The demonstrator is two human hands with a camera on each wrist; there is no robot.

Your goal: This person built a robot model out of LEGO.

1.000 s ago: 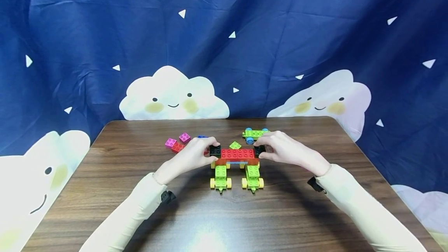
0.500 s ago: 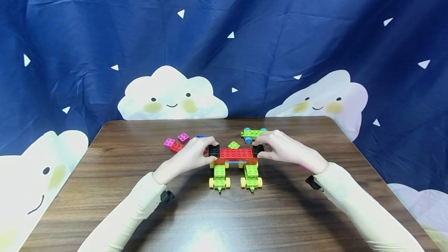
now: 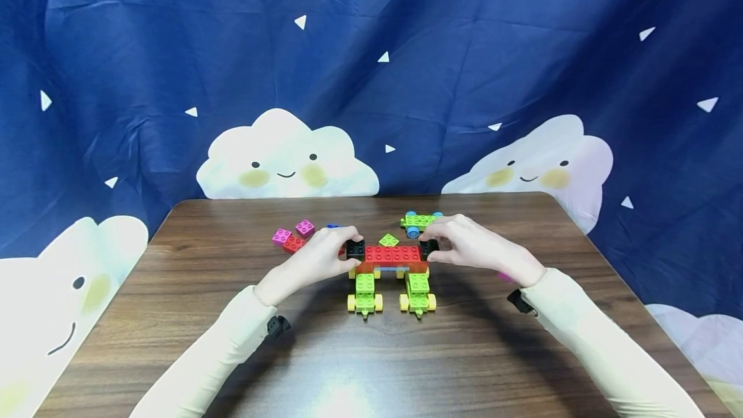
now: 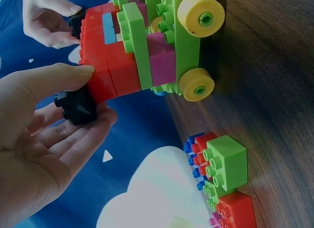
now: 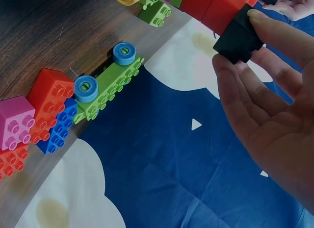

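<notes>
Mid-table stands a block build: red bricks [image 3: 393,254] on top, with green wheeled bases [image 3: 365,302] on yellow wheels below. Each end of the red row carries a black brick. My left hand [image 3: 319,254] pinches the left black brick [image 4: 77,105] between thumb and fingers; the left wrist view shows the thumb tip also touching the red brick beside it. With thumb and fingers, my right hand [image 3: 473,247] holds the right black brick [image 5: 239,37]. Purple bricks [image 4: 162,59] and a light blue piece [image 4: 109,28] show within the build.
Behind the build are a green wheeled base [image 3: 420,221] with blue wheels and a loose green brick [image 3: 388,240]. Pink bricks [image 3: 305,228], red bricks [image 3: 293,243] and a blue brick [image 5: 58,126] lie behind my left hand. Another pink brick [image 3: 505,277] peeks out by my right wrist.
Both hands keep their hold on the black bricks and the build stays in place. A pink brick beside my right wrist has come into sight.
</notes>
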